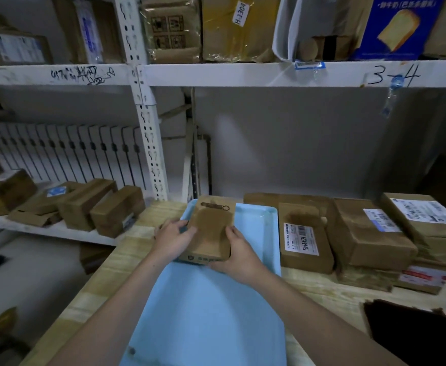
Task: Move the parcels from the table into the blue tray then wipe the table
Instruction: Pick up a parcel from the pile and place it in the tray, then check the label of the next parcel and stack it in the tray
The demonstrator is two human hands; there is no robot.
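A light blue tray (211, 313) lies on the wooden table (327, 289) in front of me. Over its far end I hold a brown cardboard parcel (211, 228) with both hands. My left hand (174, 237) grips the parcel's left side, fingers curled over its top edge. My right hand (239, 253) grips its right side and near corner. Whether the parcel touches the tray floor I cannot tell. Several more brown parcels sit on the table right of the tray: one with a white label (305, 239), a larger one (370, 236) and a stack (425, 223) at the far right.
A dark cloth (414, 334) lies at the table's near right corner. White metal shelving stands behind and to the left; its lower left shelf holds several small boxes (103, 207). The upper shelf carries more cartons. An upright shelf post (150, 149) rises just behind the tray's left corner.
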